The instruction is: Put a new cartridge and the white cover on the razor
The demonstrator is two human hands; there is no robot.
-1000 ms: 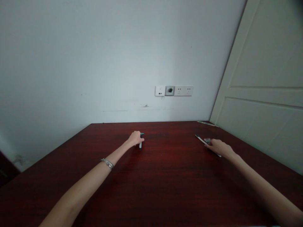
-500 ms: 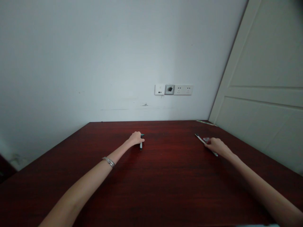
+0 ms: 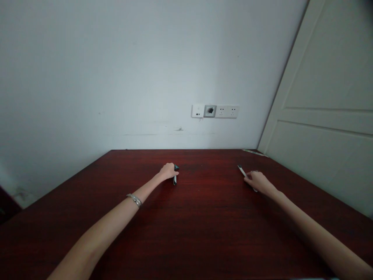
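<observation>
Toward the far middle of the table, my left hand (image 3: 168, 171) is closed on a short white stick (image 3: 175, 180) with a black lower end. A dark piece with a teal tint (image 3: 176, 167) shows beside the fingers at its top; the exact kind cannot be told. Farther right, my right hand (image 3: 257, 181) grips a long, thin white stick (image 3: 241, 171) with a black tip that slants to the upper left. The other end of that stick pokes out under the palm, and its middle is hidden by the fingers.
The dark red wooden table (image 3: 186, 225) reaches back to a pale wall. Sockets (image 3: 227, 111) are set in the wall above it. A white panelled door (image 3: 326, 136) borders the right side. A thin pale strip (image 3: 255, 153) lies at the far right corner.
My right hand has moved a little to the left with the thin stick, and the clear item by its fingers is now mostly hidden. The piece at my left hand has turned slightly.
</observation>
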